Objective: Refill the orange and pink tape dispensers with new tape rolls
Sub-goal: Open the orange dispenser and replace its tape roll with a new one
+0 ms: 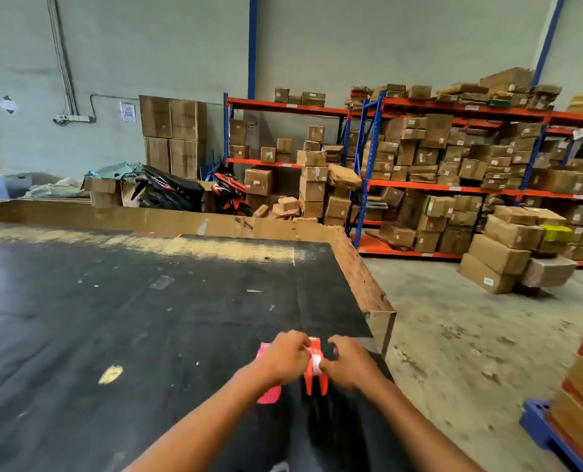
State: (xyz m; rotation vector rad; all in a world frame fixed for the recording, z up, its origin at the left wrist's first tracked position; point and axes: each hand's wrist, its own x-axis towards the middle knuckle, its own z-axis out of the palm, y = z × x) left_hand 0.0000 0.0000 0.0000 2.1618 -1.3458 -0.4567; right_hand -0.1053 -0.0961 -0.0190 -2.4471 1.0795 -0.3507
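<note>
Hands met over a small bright orange plastic tape dispenser (316,376) standing on the wide black-topped table (119,301), close to that table's near right corner. The left hand (280,356) was curled, fingers drawn together, its fingertips pinching at the top of the orange dispenser where a pale roll of tape (316,364) showed in the frame. The right hand (349,361) closed on the dispenser from the other side, fingers bent round its upper part; motion blur kept me from telling exactly how tight either grip was. Both forearms reached out bare from the bottom edge of view.

Under and just behind the left hand lay a pink plastic tape dispenser (269,394), mostly hidden by the wrist, with one pink end showing beyond the knuckles and another below the wrist. It sat just beside the orange one, to the left of it.

Well beyond the hands, a raised brown cardboard edge (167,219) ran along the table's far side. Farther off to the right of the right hand stood orange-and-blue steel shelving (453,189) packed with brown cardboard boxes (501,257), some stacked on the concrete floor.
</note>
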